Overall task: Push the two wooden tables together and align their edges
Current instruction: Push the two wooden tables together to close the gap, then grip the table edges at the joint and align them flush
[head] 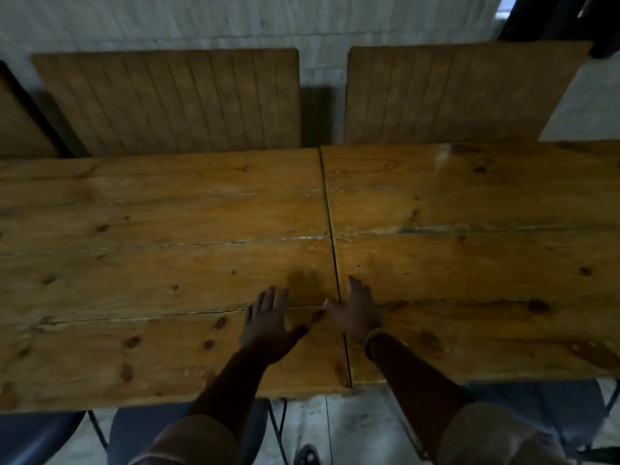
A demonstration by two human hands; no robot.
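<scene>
Whitewashed block wall (235,21) at the back, pale tiled floor (352,427) below. Against the wall, two slatted wooden panels: left panel (174,102), right panel (453,92), a dark gap between. Further brown board (16,125) at the far left edge, cut off by the frame.

Two wooden benches, end to end: left bench (134,263), right bench (486,250). Thin dark seam (330,226) between them, running from far edge to near edge; tops touching or nearly so along it. Near edges not quite level: right bench's near corner a little farther from the camera than the left's. Far edges close to in line. Knots and plank joints all over both tops. Thin dark metal legs (278,431) below the near edge.

Two bare hands, palms down, either side of the seam near the front. Left hand (268,322) flat on the left bench, fingers spread apart, thumb toward the seam. Right hand (357,312) on the right bench, right at the seam, fingers held loosely together and extended, clamped on nothing. One band (374,335) on the right wrist. Rolled tan sleeves (486,434) on both forearms.

No brands, labels or legible writing anywhere.
</scene>
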